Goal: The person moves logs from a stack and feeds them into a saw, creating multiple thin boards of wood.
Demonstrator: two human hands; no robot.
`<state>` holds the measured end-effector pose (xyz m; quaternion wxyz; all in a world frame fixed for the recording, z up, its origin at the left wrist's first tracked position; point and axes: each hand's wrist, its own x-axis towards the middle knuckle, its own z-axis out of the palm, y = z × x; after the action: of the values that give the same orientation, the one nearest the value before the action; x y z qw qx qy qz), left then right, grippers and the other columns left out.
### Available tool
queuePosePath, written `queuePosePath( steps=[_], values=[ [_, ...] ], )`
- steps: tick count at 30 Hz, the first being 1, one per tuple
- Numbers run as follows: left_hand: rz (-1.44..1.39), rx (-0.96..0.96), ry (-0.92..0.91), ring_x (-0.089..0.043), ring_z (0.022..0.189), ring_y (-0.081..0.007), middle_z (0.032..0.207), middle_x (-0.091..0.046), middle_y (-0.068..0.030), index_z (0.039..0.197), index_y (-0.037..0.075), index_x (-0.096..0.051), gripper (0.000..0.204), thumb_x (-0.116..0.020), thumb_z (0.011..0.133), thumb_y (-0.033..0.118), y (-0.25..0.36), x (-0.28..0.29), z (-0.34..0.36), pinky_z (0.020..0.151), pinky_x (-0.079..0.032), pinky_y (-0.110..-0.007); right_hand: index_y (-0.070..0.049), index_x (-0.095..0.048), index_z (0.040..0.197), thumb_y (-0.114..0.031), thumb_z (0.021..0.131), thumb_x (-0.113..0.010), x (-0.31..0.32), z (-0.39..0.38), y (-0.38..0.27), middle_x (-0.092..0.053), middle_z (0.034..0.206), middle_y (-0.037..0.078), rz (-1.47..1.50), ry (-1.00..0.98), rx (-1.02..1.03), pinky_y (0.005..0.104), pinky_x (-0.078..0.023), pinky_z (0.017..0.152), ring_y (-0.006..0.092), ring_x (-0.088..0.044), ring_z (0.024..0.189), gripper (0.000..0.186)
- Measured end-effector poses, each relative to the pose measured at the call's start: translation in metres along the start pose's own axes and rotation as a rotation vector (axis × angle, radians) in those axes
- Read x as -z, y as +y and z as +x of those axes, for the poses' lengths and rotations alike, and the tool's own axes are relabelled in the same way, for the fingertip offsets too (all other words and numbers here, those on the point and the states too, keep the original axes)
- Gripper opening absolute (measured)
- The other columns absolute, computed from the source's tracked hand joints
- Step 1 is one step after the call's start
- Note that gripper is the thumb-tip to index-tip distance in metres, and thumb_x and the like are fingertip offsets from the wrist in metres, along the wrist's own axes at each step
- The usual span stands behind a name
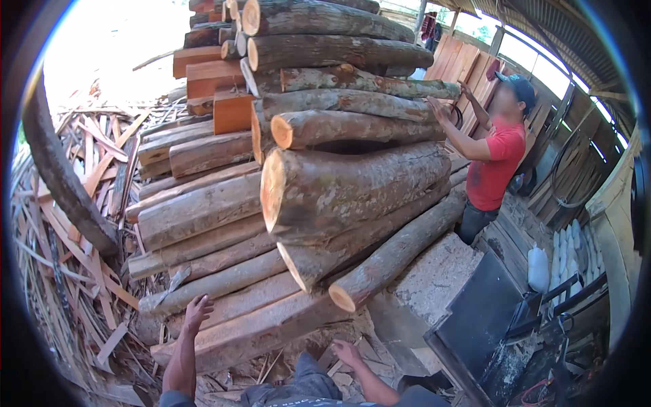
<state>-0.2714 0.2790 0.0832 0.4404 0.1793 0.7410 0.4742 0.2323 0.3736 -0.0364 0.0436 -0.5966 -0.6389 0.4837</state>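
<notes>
My left hand point(198, 313) is raised in front of the lower end of the log stack, fingers loosely stretched and holding nothing. Just behind it lie a thin round log point(217, 290) and a long squared beam point(258, 332); whether I touch either, I cannot tell. Low by my knee, my right hand point(348, 353) hangs open with nothing in it. Above and ahead, a thick barked log point(359, 186) with a pale cut end sticks out of the stack. A slimmer log point(400, 247) slants down below it to the right.
A co-worker in a red shirt point(498, 163) stands at the stack's right end, both hands at an upper log point(369, 83). Wood offcuts point(88, 169) litter the left side, beside a curved dark post point(64, 176). A dark metal machine panel point(478, 319) stands at lower right, near sawdust point(437, 275).
</notes>
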Motion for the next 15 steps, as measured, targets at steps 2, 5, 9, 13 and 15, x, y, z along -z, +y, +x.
queuePosePath(
  steps=[2,5,9,13,15],
  values=[
    [-0.06,0.016,0.082,-0.062,0.089,-0.0216,0.106,-0.064,-0.0103,0.131,0.007,-0.047,0.053,-0.054,0.092,0.042,0.021,-0.017,0.01,0.071,-0.048,-0.034,-0.004,-0.057,0.125,-0.031,0.09,-0.056,0.015,0.051,-0.03,-0.068,0.103,0.015,-0.012,-0.029,0.094,0.0308,-0.051,0.078,0.0188,-0.066,0.093,0.044],
    [-0.019,0.061,0.048,-0.062,0.092,-0.0207,0.109,-0.063,-0.0093,0.135,0.011,-0.043,0.059,-0.056,0.09,0.047,0.044,-0.033,0.009,0.074,-0.049,-0.037,-0.006,-0.058,0.123,-0.034,0.09,-0.055,0.017,0.092,-0.053,-0.067,0.106,0.016,0.07,-0.087,0.2,0.0331,-0.05,0.081,0.0222,-0.065,0.097,0.044],
    [-0.179,-0.149,0.119,-0.061,0.093,-0.0196,0.109,-0.062,-0.0078,0.134,0.01,-0.046,0.052,-0.053,0.093,0.042,0.104,-0.037,-0.016,0.078,-0.048,-0.034,-0.012,-0.06,0.122,-0.037,0.088,-0.054,0.072,0.094,-0.14,-0.065,0.108,0.017,-0.024,-0.306,0.136,0.0374,-0.049,0.085,0.0275,-0.064,0.098,0.042],
    [-0.55,-0.373,0.336,-0.053,0.107,-0.0151,0.119,-0.057,-0.0061,0.14,0.016,-0.041,0.052,-0.045,0.096,0.042,0.155,0.001,-0.041,0.089,-0.043,-0.03,-0.008,-0.059,0.122,-0.034,0.09,-0.055,0.097,0.115,-0.23,-0.064,0.111,0.019,0.017,-0.362,0.477,0.0346,-0.049,0.086,0.0252,-0.063,0.102,0.042],
    [-0.552,-0.498,0.345,-0.052,0.107,-0.0146,0.124,-0.055,-0.0062,0.143,0.019,-0.036,0.053,-0.043,0.095,0.041,0.181,0.011,-0.023,0.092,-0.041,-0.03,-0.004,-0.056,0.124,-0.036,0.088,-0.058,0.13,0.131,-0.306,-0.06,0.12,0.018,0.26,0.061,0.874,0.038,-0.046,0.092,0.0285,-0.06,0.106,0.048]
  ],
)
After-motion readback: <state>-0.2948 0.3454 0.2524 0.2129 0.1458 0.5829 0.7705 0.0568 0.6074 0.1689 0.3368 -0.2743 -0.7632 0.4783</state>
